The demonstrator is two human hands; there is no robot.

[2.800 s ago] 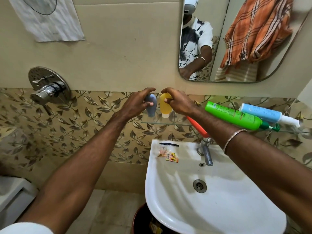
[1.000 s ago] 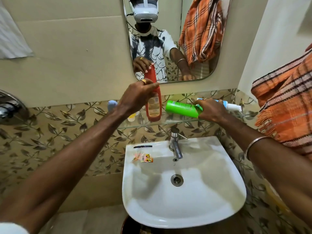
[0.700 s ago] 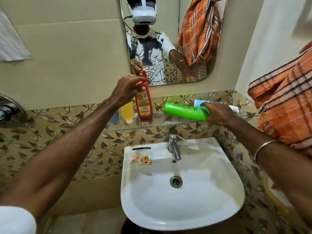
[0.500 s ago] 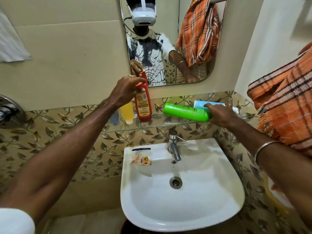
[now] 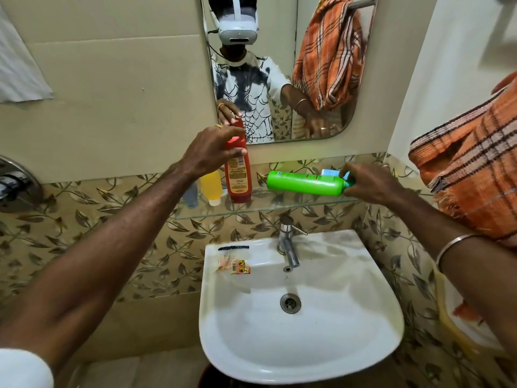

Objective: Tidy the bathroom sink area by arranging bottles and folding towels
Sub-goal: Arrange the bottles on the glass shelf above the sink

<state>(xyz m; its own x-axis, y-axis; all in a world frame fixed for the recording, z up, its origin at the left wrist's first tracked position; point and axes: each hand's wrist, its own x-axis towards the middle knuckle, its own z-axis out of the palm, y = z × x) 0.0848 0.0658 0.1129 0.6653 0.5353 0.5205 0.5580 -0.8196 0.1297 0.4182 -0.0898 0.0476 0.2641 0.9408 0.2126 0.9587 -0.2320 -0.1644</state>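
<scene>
My left hand (image 5: 211,149) grips the top of a red bottle (image 5: 237,177) that stands upright on the glass shelf (image 5: 279,205). To its left stand a small yellow bottle (image 5: 211,186) and a grey-blue bottle (image 5: 191,196), partly hidden by my left forearm. My right hand (image 5: 369,183) holds the cap end of a green bottle (image 5: 305,183), which lies sideways just above the shelf. A light blue bottle (image 5: 330,172) peeks out behind it. An orange plaid towel (image 5: 472,175) hangs at the right.
Below the shelf is a white sink (image 5: 302,331) with a metal tap (image 5: 288,245); a small sachet (image 5: 235,267) and a black comb (image 5: 233,247) lie on its rim. A mirror (image 5: 279,65) hangs above the shelf. A shower valve (image 5: 14,183) is on the left wall.
The red bottle now stands upright beside the yellow one, shifted left along the shelf. My right hand has slid along the green bottle toward its cap and lifted it slightly.
</scene>
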